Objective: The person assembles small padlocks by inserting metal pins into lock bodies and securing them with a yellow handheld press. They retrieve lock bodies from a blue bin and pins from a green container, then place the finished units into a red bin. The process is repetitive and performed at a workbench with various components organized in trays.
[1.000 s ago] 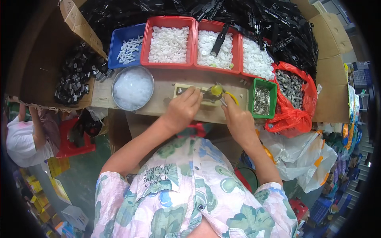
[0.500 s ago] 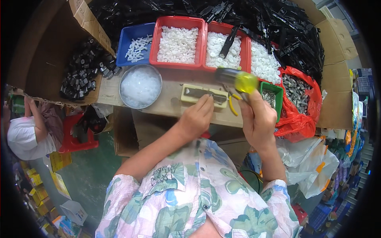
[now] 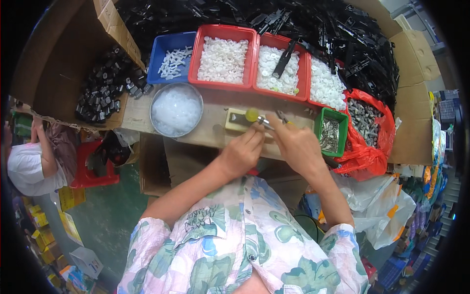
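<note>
A cream block [image 3: 235, 126] with a dark strip-like part [image 3: 239, 118] in its recess rests near the bench's front edge. My left hand [image 3: 242, 153] is closed at the block, thumb and fingertips pinched together over it; whatever they pinch is hidden. My right hand [image 3: 299, 147] is closed round a small mallet [image 3: 251, 115] with a rounded yellow end and a silver metal part. Its yellow end is over the block, right above the dark strip; whether they touch I cannot tell. Pliers with yellow grips [image 3: 283, 117] lie behind my right hand, partly covered.
Beyond the block stand a blue bin [image 3: 155, 61] and red bins [image 3: 223, 84] of white plastic parts. A round bowl [image 3: 155, 115] is to the left, a green tray of metal pins [image 3: 344, 142] and a red bag [image 3: 387, 130] to the right. Black parts [image 3: 196, 12] heap behind.
My right hand has brought the mallet down and left, from raised beside the block to over it. My left hand has stayed at the block. The green tray is now less covered.
</note>
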`<move>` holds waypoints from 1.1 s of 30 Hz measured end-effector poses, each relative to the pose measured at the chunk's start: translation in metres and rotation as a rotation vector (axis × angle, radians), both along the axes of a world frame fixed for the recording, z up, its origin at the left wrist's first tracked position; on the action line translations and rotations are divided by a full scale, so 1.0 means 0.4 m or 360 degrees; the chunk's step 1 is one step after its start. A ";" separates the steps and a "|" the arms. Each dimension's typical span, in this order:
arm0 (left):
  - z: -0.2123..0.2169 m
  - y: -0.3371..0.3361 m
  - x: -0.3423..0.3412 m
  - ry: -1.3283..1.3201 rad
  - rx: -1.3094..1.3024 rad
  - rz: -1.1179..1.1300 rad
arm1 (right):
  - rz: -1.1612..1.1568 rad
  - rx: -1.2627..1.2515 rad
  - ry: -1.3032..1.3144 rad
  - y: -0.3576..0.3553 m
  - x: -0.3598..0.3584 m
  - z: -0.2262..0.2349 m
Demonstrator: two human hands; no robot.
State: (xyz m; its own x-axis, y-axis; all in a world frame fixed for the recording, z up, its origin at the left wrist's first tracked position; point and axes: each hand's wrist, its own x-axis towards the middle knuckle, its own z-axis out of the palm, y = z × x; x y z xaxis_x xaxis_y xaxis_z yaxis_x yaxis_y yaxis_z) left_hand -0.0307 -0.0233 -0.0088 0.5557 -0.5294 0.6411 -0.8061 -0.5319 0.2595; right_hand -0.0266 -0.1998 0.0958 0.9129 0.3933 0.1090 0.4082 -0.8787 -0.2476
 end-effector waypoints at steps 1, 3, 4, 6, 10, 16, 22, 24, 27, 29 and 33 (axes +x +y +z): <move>-0.006 0.007 0.003 -0.0016 0.0000 -0.0008 | 0.0015 0.0218 -0.0132 0.007 -0.001 0.014; 0.008 0.011 -0.002 -0.0029 0.0008 -0.0004 | -0.0080 0.0566 -0.0353 0.020 -0.010 0.042; 0.016 0.009 0.001 -0.0045 0.0008 -0.0009 | -0.0088 0.0352 -0.0208 0.010 -0.011 0.019; 0.010 0.012 -0.001 -0.0045 0.0058 -0.0015 | -0.0106 -0.0077 0.0081 -0.013 -0.007 -0.056; 0.030 0.024 0.011 0.0045 -0.0013 -0.0038 | -0.0057 0.0365 -0.0162 -0.017 -0.005 -0.009; 0.062 0.054 0.027 0.0134 -0.0103 -0.0023 | -0.0157 0.0067 0.0100 -0.035 -0.030 -0.052; 0.075 0.044 0.049 0.0269 -0.0117 0.0022 | -0.0525 0.0255 -0.0240 -0.164 0.030 0.004; 0.098 0.018 0.063 0.0359 -0.0078 0.0080 | -0.0763 0.0059 -0.0354 -0.239 0.066 0.023; 0.078 0.004 0.085 0.0441 0.0067 -0.0018 | -0.0757 0.0015 -0.0664 -0.356 0.117 -0.030; 0.070 0.004 0.098 0.0448 0.0044 -0.0098 | -0.0828 -0.0086 -0.0650 -0.397 0.125 -0.058; 0.085 0.014 0.104 0.0527 -0.0064 -0.0167 | -0.0789 -0.0196 -0.0779 -0.373 0.110 -0.063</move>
State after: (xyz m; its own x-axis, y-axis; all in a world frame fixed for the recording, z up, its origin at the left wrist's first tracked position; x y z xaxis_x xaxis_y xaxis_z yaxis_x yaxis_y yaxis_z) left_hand 0.0111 -0.0177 0.0250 0.6807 -0.5726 0.4568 -0.7246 -0.4345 0.5350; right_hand 0.0174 -0.3489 0.0706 0.8452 -0.0205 0.5341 -0.0086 -0.9997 -0.0248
